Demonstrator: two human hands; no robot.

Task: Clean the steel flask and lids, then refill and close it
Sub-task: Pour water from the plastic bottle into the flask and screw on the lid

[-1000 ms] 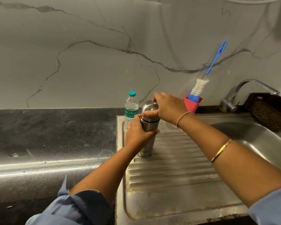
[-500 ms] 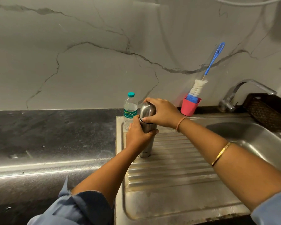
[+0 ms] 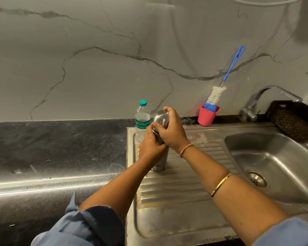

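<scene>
While bracing steel flask (image 3: 158,163) beside water bottle (image 3: 142,121), left fingers (image 3: 148,133) wrapped round, clamping right fingers (image 3: 169,111) over lid (image 3: 160,117) for twisting.

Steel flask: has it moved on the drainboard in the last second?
No. The steel flask stands in the same spot beside the water bottle on the drainboard; only the right hand has turned on its cap.
</scene>
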